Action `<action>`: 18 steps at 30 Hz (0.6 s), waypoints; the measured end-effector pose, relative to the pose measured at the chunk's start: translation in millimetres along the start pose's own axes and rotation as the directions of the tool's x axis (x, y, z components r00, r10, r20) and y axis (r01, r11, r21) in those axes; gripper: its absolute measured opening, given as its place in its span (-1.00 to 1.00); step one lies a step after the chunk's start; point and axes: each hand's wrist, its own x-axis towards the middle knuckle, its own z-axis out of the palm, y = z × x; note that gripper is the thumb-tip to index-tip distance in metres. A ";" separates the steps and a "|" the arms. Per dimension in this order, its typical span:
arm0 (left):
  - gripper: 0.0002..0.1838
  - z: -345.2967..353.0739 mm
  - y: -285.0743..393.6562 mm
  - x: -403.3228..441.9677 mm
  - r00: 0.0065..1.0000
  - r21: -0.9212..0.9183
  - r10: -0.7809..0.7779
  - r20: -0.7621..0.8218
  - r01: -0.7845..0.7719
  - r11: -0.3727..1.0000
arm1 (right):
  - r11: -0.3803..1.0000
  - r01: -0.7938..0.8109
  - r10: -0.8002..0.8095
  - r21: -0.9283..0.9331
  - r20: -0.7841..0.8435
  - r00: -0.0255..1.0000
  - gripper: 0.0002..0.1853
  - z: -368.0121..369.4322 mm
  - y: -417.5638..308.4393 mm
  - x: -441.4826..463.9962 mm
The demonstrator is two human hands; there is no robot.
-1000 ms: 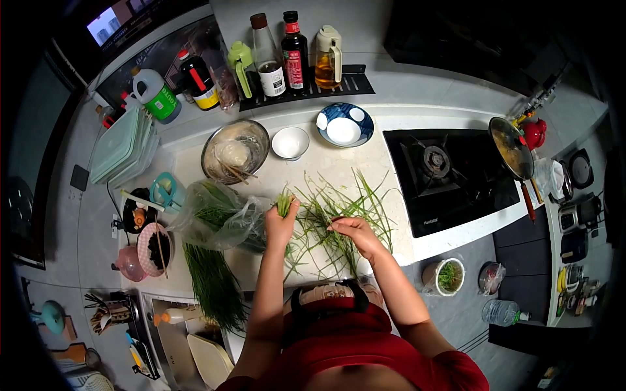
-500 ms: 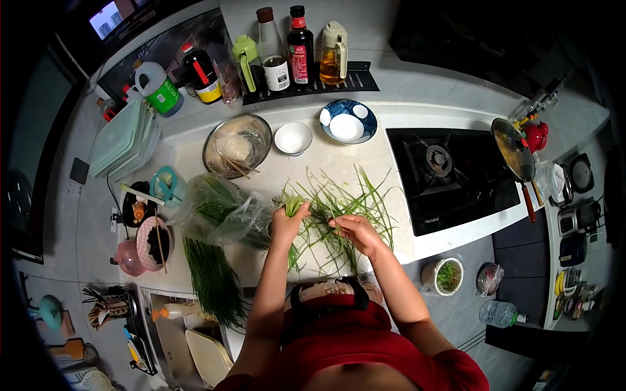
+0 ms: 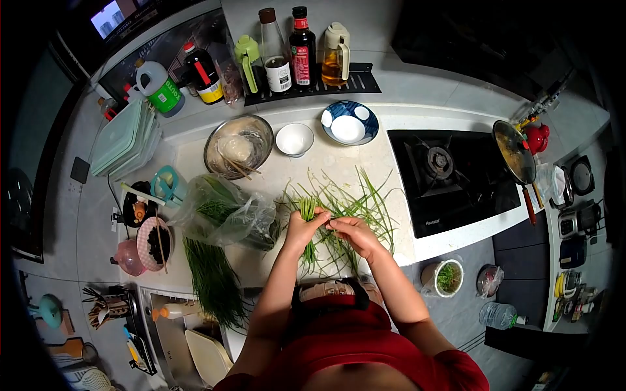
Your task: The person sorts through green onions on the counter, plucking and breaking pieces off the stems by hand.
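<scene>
My left hand (image 3: 305,229) is closed round a small bunch of green stalks (image 3: 308,207), whose ends stick out above and below the fist. Right beside it, my right hand (image 3: 350,232) has its fingers pinched together near the left thumb; what is between them is too small to make out. Loose green stalks (image 3: 372,207) lie scattered on the counter behind and around my right hand. Left of my hands is a clear plastic bag (image 3: 225,212) with greens inside. A thick dark green bundle (image 3: 212,280) lies at the counter's front edge below the bag.
A metal bowl with dough (image 3: 238,147), a white bowl (image 3: 295,140) and a blue patterned bowl (image 3: 350,122) stand at the back. The gas stove (image 3: 443,169) is on the right, with a lidded pan (image 3: 514,151). A bin (image 3: 443,277) stands below the counter.
My left hand has moved right with its bunch and now meets my right hand. My right hand has stayed almost in place.
</scene>
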 end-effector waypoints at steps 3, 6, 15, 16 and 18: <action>-0.74 -1.9 -8.1 4.0 0.993 -0.023 -0.070 -0.100 0.068 0.997 | 0.999 0.022 -0.022 -0.041 -0.001 1.000 -0.80 -0.5 0.0 0.5; -0.65 -20.5 -10.4 15.3 0.970 -0.068 -0.101 -0.220 0.088 0.994 | 0.999 0.024 -0.024 -0.045 0.017 1.000 -0.80 -2.6 -2.7 -2.3; -0.46 -33.9 -7.7 21.9 0.961 0.130 -0.276 -0.020 0.276 0.952 | 0.998 -0.009 0.009 0.067 0.003 1.000 -0.78 -10.2 1.6 7.5; -0.42 -26.7 0.6 16.3 0.973 -0.014 -0.230 -0.003 0.230 0.973 | 0.997 0.012 -0.011 0.075 -0.011 1.000 -0.78 -9.9 1.8 8.5; -0.42 -27.2 1.6 15.6 0.958 -0.096 -0.277 0.074 0.284 0.954 | 0.997 0.054 -0.052 0.047 -0.039 0.998 -0.78 -7.6 0.0 9.7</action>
